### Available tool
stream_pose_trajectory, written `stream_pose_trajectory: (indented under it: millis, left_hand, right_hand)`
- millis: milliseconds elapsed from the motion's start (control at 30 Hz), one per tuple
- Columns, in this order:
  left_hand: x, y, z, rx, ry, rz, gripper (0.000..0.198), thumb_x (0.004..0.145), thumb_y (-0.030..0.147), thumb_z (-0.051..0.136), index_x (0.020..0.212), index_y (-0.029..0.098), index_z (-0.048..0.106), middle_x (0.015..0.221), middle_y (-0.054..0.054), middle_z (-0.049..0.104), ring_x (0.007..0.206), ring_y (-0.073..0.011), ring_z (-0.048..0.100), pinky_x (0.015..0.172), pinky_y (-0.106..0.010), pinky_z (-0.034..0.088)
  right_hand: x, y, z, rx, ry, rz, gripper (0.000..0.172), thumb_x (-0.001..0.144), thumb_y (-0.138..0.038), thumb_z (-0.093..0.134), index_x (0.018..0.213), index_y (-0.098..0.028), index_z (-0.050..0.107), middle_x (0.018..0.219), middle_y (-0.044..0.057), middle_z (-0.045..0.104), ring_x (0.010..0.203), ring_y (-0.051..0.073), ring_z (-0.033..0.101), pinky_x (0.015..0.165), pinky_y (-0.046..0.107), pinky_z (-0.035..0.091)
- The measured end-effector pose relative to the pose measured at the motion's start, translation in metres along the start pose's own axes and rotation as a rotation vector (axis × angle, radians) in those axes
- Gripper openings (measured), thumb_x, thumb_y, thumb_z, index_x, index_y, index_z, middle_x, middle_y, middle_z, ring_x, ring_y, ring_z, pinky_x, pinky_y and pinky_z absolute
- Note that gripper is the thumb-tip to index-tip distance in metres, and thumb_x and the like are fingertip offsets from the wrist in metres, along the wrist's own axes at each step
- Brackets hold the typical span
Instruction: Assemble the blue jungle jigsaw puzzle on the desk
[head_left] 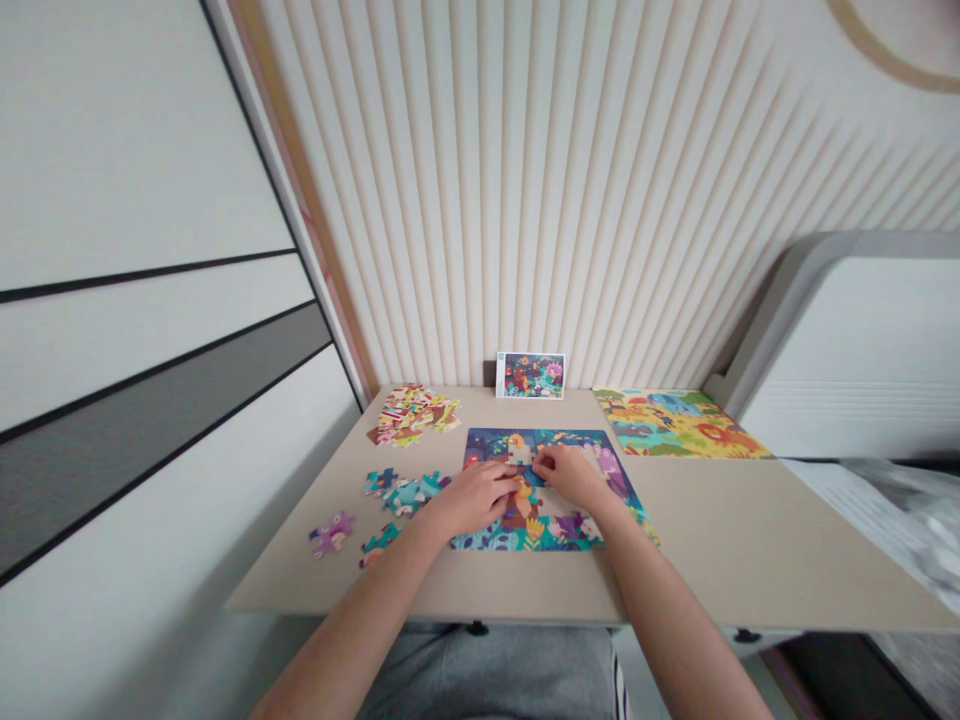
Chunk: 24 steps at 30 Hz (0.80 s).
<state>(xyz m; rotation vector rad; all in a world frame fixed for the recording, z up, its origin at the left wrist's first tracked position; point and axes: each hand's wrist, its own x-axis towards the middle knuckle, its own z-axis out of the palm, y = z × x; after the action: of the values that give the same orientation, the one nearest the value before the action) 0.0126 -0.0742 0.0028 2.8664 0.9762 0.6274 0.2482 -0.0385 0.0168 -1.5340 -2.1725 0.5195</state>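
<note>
Up at twelve o'clock, a picture card (529,375) stands against the ribbed cream wall panelling (525,200), right on the back edge of the table (750,540)! At one o'clock, an assembled animal jigsaw (675,425) lies flat; at eleven, a heap of loose warm-coloured pieces (411,415); out at two, a bulky white unit (847,350).

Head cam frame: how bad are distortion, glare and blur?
Head view: heavy wide-angle distortion, with the slatted wall panel fanning out and the tabletop skewed. Light is soft and even, with no hard glare on the jigsaw puzzle. The left hand and right hand look reasonably sharp, but the glossy sheet at the right edge is smeared.
</note>
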Motion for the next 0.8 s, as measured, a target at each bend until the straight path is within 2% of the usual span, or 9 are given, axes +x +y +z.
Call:
stream_pose_trajectory:
  millis: [133,267,367,433,533,633,700,800]
  left_hand:
    - [0.002,0.007,0.002,0.077,-0.018,-0.013,0.031,0.094,0.015,0.056,0.122,0.023,0.067,0.133,-0.01,0.064,0.129,-0.0253,0.057,0.11,-0.044,0.047]
    - [-0.005,0.029,-0.003,0.19,-0.041,-0.064,0.034,0.094,0.01,0.055,0.125,0.021,0.062,0.127,-0.012,0.065,0.122,-0.0271,0.061,0.102,-0.044,0.05]
    - [-0.023,0.055,-0.017,0.17,-0.04,-0.11,0.036,0.095,0.011,0.054,0.129,0.023,0.058,0.121,-0.01,0.068,0.113,-0.0259,0.064,0.099,-0.042,0.049]
    - [-0.041,0.071,-0.029,0.15,-0.037,-0.139,0.035,0.096,0.014,0.053,0.13,0.023,0.057,0.118,-0.008,0.068,0.111,-0.0263,0.064,0.101,-0.044,0.048]
    - [-0.074,0.082,-0.044,0.111,-0.04,-0.188,0.026,0.098,0.018,0.053,0.122,0.025,0.062,0.113,-0.007,0.069,0.105,-0.0249,0.065,0.096,-0.041,0.05]
    - [-0.109,0.073,-0.055,0.135,-0.028,-0.282,0.023,0.098,0.022,0.054,0.118,0.027,0.065,0.111,-0.006,0.07,0.104,-0.0248,0.065,0.096,-0.042,0.05]
    - [-0.131,0.06,-0.061,0.177,-0.029,-0.359,0.026,0.098,0.024,0.055,0.123,0.026,0.064,0.12,-0.007,0.068,0.109,-0.0255,0.064,0.099,-0.043,0.049]
    - [-0.157,0.038,-0.07,0.187,-0.045,-0.404,0.031,0.098,0.029,0.055,0.128,0.025,0.063,0.125,-0.007,0.067,0.114,-0.0248,0.063,0.101,-0.041,0.05]
  right_hand:
    - [0.002,0.002,-0.008,0.004,0.188,0.061,0.021,0.095,-0.029,0.054,0.09,-0.021,0.073,0.078,0.004,0.074,0.071,0.017,0.065,0.065,0.025,0.038]
    - [0.002,0.002,-0.008,-0.05,0.229,0.073,0.022,0.096,-0.031,0.054,0.091,-0.022,0.073,0.079,0.004,0.074,0.072,0.018,0.067,0.065,0.025,0.036]
    - [0.001,0.0,-0.004,-0.066,0.2,0.066,0.022,0.096,-0.032,0.054,0.091,-0.023,0.073,0.081,0.005,0.075,0.073,0.018,0.067,0.064,0.025,0.035]
    - [0.001,-0.001,-0.003,-0.075,0.181,0.068,0.021,0.096,-0.033,0.055,0.092,-0.023,0.073,0.082,0.005,0.075,0.072,0.018,0.066,0.063,0.026,0.034]
    - [0.0,-0.002,-0.003,-0.082,0.169,0.061,0.022,0.097,-0.033,0.055,0.093,-0.022,0.073,0.084,0.006,0.075,0.073,0.019,0.066,0.063,0.026,0.034]
    - [0.0,-0.004,-0.003,-0.106,0.169,0.056,0.023,0.097,-0.033,0.053,0.094,-0.023,0.074,0.084,0.006,0.076,0.076,0.02,0.067,0.064,0.027,0.034]
    - [0.0,-0.006,-0.003,-0.122,0.16,0.055,0.024,0.098,-0.033,0.053,0.094,-0.023,0.074,0.084,0.007,0.076,0.077,0.02,0.067,0.064,0.027,0.034]
    - [-0.001,-0.008,-0.003,-0.134,0.148,0.051,0.025,0.099,-0.034,0.052,0.096,-0.022,0.074,0.087,0.007,0.077,0.077,0.02,0.068,0.064,0.027,0.034]
